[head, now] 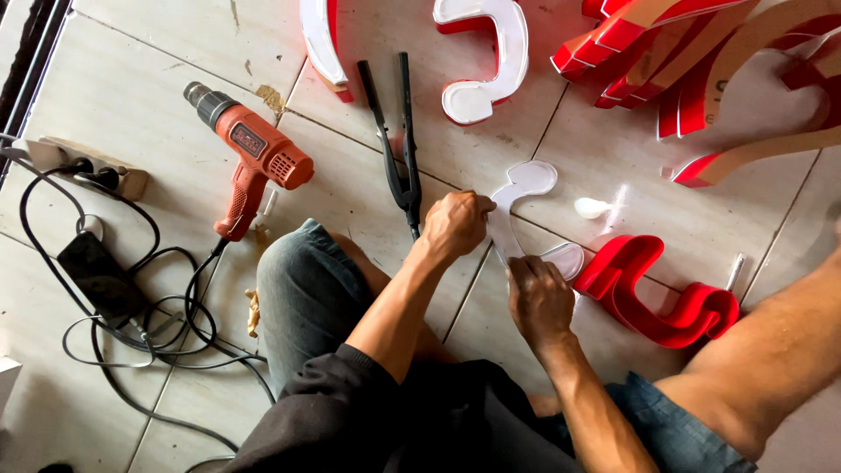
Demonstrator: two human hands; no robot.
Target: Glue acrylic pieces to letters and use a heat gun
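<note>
A tiled floor (149, 96) is seen from above, with a person seated on it, knees spread, in rolled blue jeans. A flat, translucent white acrylic cut-out shaped like a curved letter (523, 188) lies on the tiles directly in front of the body, between the 2 hands. The left hand (455, 223) is closed in a grip on the cut-out's left edge near its middle, knuckles up. The right hand (539, 293) is pressed down on the lower part of the piece, fingers curled over it; whether the piece is pinched or only pinned flat cannot be told. Just to the right, touching or nearly touching the cut-out's lower end, a glossy red moulded letter shell (657, 293) lies open side up. A black hinged tong-like tool (399, 140) lies on the floor just left of the left hand. Further left rest an orange heat gun (250, 158), a tangle of black cable (149, 324) and a power strip (88, 166). More red-and-white sign letters (701, 61) are piled at the top right. For neat handling, the thin sheet would be best kept flat against the tile and held by its edges, with pressure spread evenly so it is not bent or cracked.
</note>
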